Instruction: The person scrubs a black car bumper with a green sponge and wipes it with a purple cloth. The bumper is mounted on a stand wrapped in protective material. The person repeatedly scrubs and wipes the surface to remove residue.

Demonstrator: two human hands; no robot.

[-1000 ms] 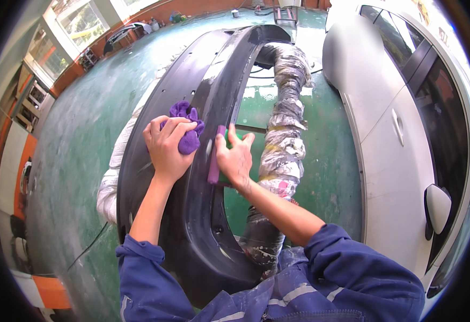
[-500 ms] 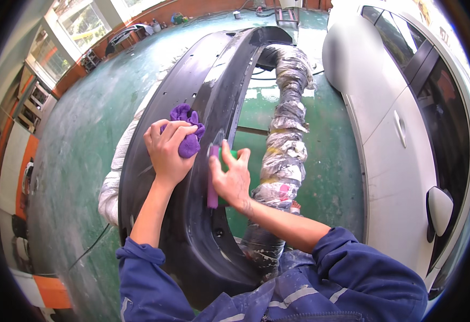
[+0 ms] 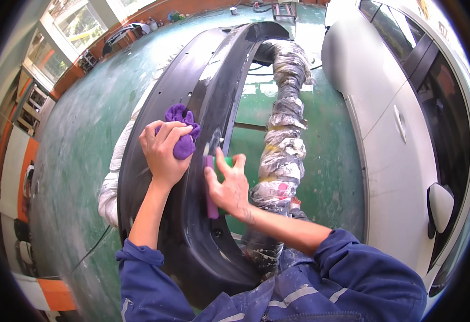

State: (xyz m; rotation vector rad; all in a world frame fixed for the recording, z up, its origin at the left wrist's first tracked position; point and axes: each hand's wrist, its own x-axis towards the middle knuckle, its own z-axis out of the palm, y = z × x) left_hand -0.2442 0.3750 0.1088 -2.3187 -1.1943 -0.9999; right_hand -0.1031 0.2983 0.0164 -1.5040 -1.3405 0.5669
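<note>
A long black car bumper [image 3: 192, 96] lies lengthwise before me, with pale, dull patches on its surface. My left hand [image 3: 166, 147] is closed round a crumpled purple cloth [image 3: 183, 144] and rests above the bumper's left face. In my right hand [image 3: 230, 182] is a narrow purple sanding block [image 3: 210, 196] with a green part under the fingers. The block lies along the bumper's inner ridge, its underside hidden. A small whitish patch shows just beyond the block's far end.
A stand's padded bar [image 3: 286, 129], wrapped in plastic and tape, runs right of the bumper; another white-wrapped bar [image 3: 111, 188] shows at its left. A white car [image 3: 388, 150] stands close on the right. The green floor [image 3: 74, 161] carries a dark cable [image 3: 91, 248].
My right hand has drawn the sanding block slightly nearer to me along the ridge. The left hand with the cloth has shifted a little left.
</note>
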